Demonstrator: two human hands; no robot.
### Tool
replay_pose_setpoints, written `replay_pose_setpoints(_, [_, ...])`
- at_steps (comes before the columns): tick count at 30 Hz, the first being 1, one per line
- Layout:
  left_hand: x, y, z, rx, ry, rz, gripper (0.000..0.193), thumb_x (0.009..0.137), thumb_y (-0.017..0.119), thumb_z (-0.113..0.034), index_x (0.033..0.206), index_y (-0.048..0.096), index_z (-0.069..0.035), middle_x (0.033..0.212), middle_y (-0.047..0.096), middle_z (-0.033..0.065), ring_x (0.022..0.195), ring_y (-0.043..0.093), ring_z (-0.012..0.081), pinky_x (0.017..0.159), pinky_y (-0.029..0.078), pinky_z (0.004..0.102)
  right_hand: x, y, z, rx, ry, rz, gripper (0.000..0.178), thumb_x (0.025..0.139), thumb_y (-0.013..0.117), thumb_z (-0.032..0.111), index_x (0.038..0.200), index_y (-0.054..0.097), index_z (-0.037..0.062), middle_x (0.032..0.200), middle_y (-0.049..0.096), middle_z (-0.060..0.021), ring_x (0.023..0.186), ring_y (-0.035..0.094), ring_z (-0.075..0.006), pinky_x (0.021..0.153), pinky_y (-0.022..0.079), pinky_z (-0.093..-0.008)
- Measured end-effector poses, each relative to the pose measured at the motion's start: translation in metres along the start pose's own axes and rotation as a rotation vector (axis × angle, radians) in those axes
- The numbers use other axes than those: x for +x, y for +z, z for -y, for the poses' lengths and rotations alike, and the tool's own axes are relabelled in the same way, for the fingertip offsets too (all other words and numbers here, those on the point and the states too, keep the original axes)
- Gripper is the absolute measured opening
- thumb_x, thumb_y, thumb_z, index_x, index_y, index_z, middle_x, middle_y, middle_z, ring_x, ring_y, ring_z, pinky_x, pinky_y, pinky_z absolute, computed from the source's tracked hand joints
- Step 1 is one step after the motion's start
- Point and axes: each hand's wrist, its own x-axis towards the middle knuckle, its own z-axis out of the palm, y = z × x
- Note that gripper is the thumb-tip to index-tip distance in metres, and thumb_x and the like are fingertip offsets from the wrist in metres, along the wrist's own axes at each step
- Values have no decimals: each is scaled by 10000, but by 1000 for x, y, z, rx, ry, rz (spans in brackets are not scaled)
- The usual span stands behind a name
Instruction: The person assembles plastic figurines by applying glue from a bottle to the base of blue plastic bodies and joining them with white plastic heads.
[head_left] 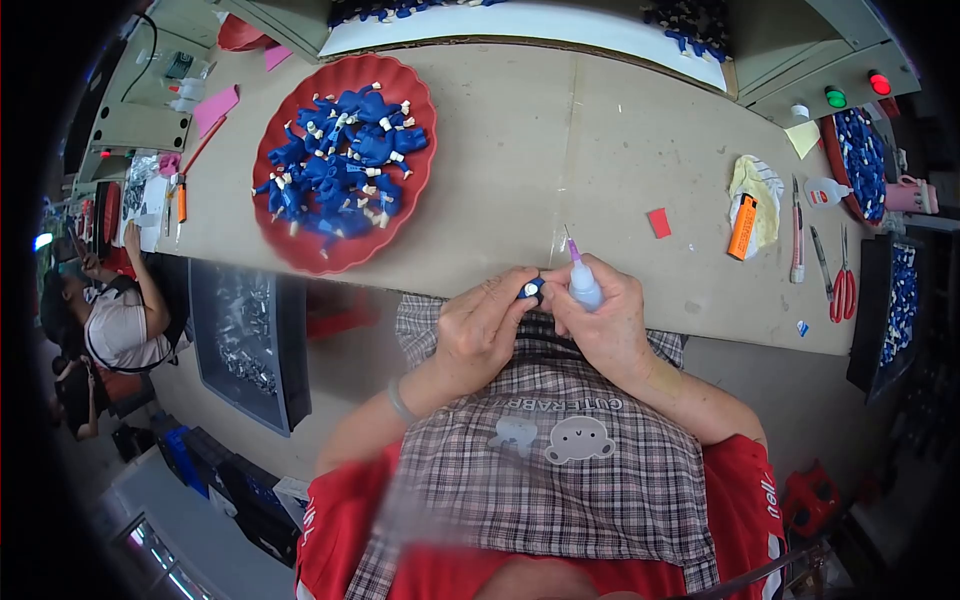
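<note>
One small blue piece [531, 289], white spot showing, purple-tipped bottle [585, 287]

At centre, the left hand [480, 325] pinches a blue piece [530, 290], the right hand [615, 325] a purple-tipped bottle [585, 287]; a red tray [311, 254] sits upper left.

The left hand [478, 325] partly hides the small blue piece [531, 289], its details too small to tell.

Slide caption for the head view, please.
Left hand holds a small blue piece, right hand a purple-tipped bottle; a scalloped red tray of blue parts stands nearby.
</note>
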Motion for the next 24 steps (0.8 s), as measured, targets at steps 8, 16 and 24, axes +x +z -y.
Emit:
replay_pose_setpoints(8, [2,0,-1,-3,-5,2,219,787,637,48,1004,608,63,902,665,187,771,678,299,657,557,330,2,0,-2,4,36,-9,54,853,617,25,893,619,-11,694,606,-28,568,555,-61,495,467,-208])
replay_pose_setpoints(16, [3,1,-1,3,-16,11,203,788,635,46,990,608,59,893,663,180,756,676,294,639,551,330,3,0,-5,17,34,-6,53,853,616,27,894,616,-7,687,599,-23,557,548,-57,479,460,-205])
replay_pose_setpoints(24, [7,-5,-4,-26,-126,55,201,815,620,24,1012,604,64,898,665,174,747,678,268,642,546,304,10,-4,2,-56,32,43,52,855,625,42,888,619,3,688,601,-14,551,542,-52,470,446,-204])
